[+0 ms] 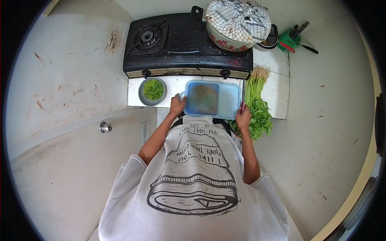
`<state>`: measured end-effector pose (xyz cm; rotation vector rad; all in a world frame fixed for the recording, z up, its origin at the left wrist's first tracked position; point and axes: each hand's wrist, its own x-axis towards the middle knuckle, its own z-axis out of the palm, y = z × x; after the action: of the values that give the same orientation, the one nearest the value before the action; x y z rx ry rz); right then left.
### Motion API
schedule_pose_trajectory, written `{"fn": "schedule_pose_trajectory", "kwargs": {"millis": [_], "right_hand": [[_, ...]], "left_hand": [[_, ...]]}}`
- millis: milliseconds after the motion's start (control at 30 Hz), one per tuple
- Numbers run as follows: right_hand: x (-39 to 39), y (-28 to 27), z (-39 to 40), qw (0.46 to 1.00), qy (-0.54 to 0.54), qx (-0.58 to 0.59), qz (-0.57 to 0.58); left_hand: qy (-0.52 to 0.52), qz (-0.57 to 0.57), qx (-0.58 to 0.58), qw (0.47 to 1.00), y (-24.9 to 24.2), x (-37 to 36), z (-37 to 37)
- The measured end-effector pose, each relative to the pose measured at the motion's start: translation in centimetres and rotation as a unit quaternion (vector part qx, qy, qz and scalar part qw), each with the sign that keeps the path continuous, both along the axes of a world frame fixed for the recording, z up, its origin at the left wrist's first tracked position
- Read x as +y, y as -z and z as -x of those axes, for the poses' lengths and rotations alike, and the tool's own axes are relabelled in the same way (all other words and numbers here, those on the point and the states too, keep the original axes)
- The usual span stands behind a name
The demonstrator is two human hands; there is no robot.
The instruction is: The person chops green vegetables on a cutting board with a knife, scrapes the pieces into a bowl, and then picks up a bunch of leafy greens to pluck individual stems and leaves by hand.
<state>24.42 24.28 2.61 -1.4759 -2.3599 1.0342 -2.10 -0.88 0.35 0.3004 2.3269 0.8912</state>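
The left hand (177, 105) grips the board (229, 98) at the tabletop's (277, 96) front edge; the right hand (243, 117) clasps a knife (242, 107), perhaps the board's rim too. Lopsided support could tip the board; a loosened grip could drop the knife.

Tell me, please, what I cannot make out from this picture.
Inside of the pot: head view, covered by the checked cloth.
Stove top beneath the pot: head view, hidden by it.
Handle of the knife: head view, partly covered by the right hand.
Exact items in the green basket: head view, too small.
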Motion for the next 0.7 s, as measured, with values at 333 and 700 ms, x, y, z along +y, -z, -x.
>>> {"fn": "schedule_pose_trajectory", "kwargs": {"millis": [333,700], "right_hand": [[1.8,2.3,2.5,1.000,-0.008,-0.010,-0.004],[2.4,0.8,1.6,0.988,-0.037,0.148,0.000]], "left_hand": [[-0.051,0.001,0.131,0.990,1.0,2.0,0.0],[-0.189,-0.171,-0.016,0.967,0.0,0.7,-1.9]]}}
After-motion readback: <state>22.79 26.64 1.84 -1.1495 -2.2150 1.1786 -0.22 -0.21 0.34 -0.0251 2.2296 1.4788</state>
